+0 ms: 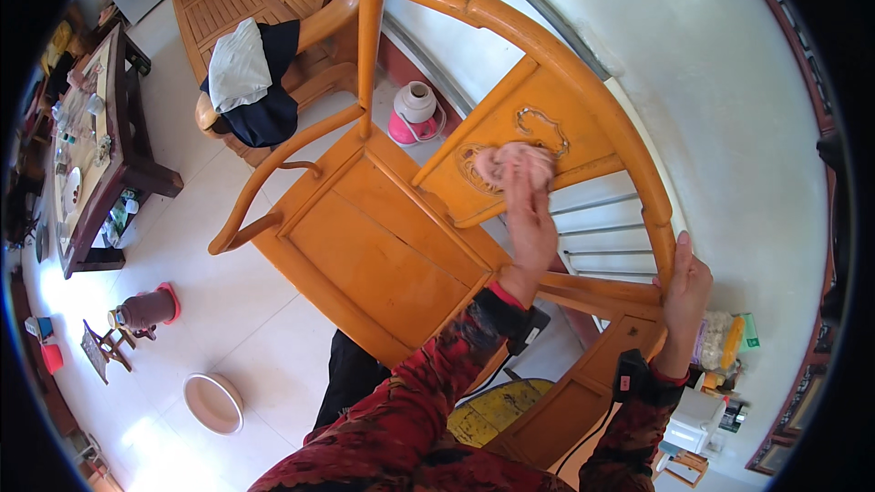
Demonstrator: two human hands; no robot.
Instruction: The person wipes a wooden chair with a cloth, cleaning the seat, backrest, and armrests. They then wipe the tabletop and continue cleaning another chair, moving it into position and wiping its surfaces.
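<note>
A varnished wooden armchair with a curved top rail (574,68) stands before me, its flat panelled seat (376,239) to the left. My left hand (530,219) presses a crumpled pink cloth (516,162) against the carved back splat (540,116). The cloth covers part of the carving, and its edges are slightly blurred. My right hand (687,294) grips the lower right end of the curved rail, thumb on the near side; its other fingers are mostly hidden behind the wood.
A pink and white thermos flask (415,113) stands behind the chair near the wall. A slatted wooden bench (225,0) has folded clothing (239,65) over its arm. On the tiled floor are a basin (213,403) and a brown flask (147,307). A cluttered low table (113,150) lies left; a wooden cabinet (567,389), right.
</note>
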